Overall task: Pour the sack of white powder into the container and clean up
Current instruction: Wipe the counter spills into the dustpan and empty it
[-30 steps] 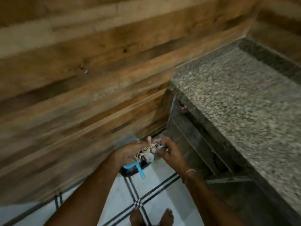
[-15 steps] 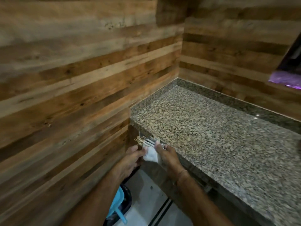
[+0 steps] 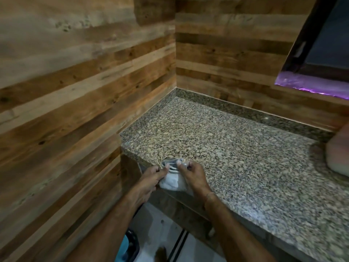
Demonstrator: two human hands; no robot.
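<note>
A small folded white sack [image 3: 172, 181] with frayed string at its top sits at the front left corner of the granite counter [image 3: 236, 157]. My left hand [image 3: 151, 178] pinches its left edge and my right hand [image 3: 194, 174] pinches its right edge, thumbs on top of the fold. At the right edge of the view a pale pinkish container [image 3: 338, 156] stands on the counter, only partly visible.
Wood-plank walls [image 3: 75, 110] close in on the left and behind the counter. A dark window frame with a purple-lit sill [image 3: 311, 86] is at upper right. Below, a dark bin with a blue liner [image 3: 128, 246] stands on the white tiled floor beside my foot [image 3: 160, 254].
My view rose from the floor and bin to the counter. Both hands carried the folded sack up from over the bin to the counter's front corner and hold it there.
</note>
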